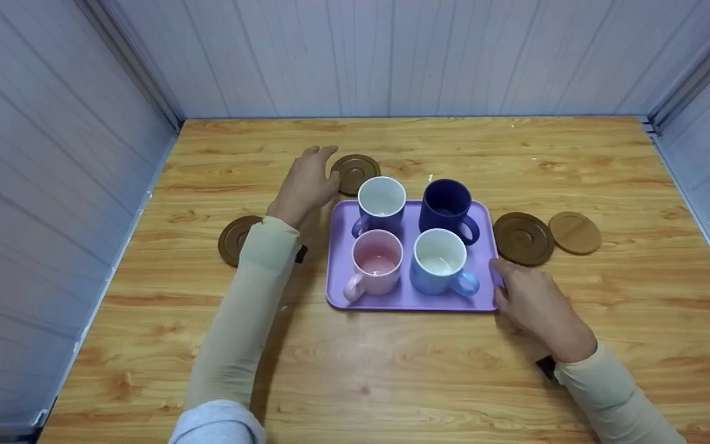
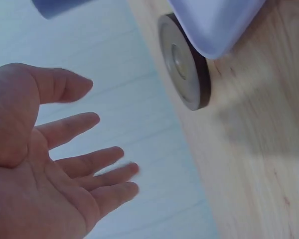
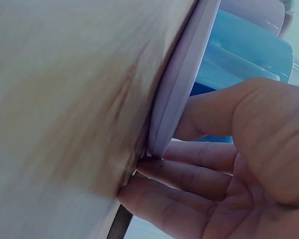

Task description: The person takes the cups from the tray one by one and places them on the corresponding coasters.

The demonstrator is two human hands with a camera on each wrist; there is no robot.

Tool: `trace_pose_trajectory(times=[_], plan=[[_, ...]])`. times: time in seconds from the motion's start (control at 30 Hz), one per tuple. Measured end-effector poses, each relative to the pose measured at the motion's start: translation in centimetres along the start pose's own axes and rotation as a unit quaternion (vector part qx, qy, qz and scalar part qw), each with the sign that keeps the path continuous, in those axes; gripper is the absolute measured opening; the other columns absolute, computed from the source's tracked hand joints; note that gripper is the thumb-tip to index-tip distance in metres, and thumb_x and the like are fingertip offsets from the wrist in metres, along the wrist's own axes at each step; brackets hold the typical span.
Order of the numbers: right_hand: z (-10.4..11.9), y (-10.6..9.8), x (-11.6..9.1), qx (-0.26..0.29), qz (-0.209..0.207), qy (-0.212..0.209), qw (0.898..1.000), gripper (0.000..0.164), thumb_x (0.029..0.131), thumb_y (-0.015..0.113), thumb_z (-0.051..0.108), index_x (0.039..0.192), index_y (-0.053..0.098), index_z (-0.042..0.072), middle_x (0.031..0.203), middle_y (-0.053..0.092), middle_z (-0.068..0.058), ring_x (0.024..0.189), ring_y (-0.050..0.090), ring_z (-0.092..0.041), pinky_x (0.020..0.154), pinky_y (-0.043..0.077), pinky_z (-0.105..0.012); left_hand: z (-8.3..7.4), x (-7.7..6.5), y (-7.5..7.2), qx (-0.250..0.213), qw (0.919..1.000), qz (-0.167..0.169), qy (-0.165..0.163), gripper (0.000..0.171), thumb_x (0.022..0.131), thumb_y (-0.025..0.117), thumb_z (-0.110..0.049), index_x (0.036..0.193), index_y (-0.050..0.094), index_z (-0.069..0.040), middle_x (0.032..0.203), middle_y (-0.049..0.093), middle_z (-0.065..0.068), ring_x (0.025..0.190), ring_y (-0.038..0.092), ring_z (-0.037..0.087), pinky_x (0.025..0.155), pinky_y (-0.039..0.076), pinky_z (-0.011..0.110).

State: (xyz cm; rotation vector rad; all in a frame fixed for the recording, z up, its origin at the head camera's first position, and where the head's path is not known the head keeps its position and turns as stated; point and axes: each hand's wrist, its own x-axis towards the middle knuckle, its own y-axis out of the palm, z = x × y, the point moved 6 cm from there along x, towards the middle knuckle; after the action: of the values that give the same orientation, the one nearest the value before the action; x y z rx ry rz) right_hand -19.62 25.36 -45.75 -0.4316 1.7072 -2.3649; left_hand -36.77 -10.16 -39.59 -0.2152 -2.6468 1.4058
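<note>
fingers of the left hand [image 1: 307,185], head view: spread off the tray's far left corner; the purple tray [image 1: 405,301], long axis left to right, bears four mugs [image 1: 429,281]; the right hand [image 1: 537,305], nearer, touches its right end. left wrist: fingers parted, holding nothing; coaster [image 2: 183,67] beside the tray's corner. right wrist: fingers pinching the raised, smooth rim at a rounded corner.

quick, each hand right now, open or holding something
Left hand: open, holding nothing.
Right hand: closed on the edge of the purple tray.
</note>
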Motion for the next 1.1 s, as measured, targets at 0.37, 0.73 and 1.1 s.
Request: trace_pose_trajectory(times=[0.37,0.73,1.1], plan=[[-0.1,-0.1,-0.3,-0.001,0.002,0.002,1.000,0.042,0.088,0.068,0.003,0.128,0.064,-0.009,0.105,0.072,-0.024,0.074,0.066,-0.031,0.072,0.058,-0.058,-0.2,-5.6,1.9,0.009,0.9998,0.009,0.015,0.053,0.101,0.057,-0.014,0.152,0.049,-0.002,0.155,0.042,0.032,0.143,0.043,0.046,0.120,0.033,0.053],[0.2,-0.2,-0.8,-0.004,-0.007,-0.009,1.000,0.039,0.086,0.068,0.002,0.124,0.065,-0.007,0.086,0.068,-0.017,0.065,0.058,-0.026,0.064,0.055,-0.056,-0.6,-10.4,4.3,0.029,0.9992,0.022,0.015,0.053,0.099,0.057,-0.009,0.150,0.049,0.002,0.150,0.043,0.039,0.136,0.049,0.052,0.116,0.038,0.057],[-0.1,-0.3,-1.0,-0.003,0.008,0.011,1.000,0.042,0.088,0.068,0.003,0.128,0.064,-0.007,0.094,0.070,-0.020,0.069,0.061,-0.028,0.069,0.057,-0.056,0.1,-11.4,5.7,0.037,0.9982,0.046,0.008,0.054,0.099,0.060,-0.010,0.150,0.049,0.003,0.150,0.044,0.038,0.136,0.049,0.050,0.117,0.037,0.056]])
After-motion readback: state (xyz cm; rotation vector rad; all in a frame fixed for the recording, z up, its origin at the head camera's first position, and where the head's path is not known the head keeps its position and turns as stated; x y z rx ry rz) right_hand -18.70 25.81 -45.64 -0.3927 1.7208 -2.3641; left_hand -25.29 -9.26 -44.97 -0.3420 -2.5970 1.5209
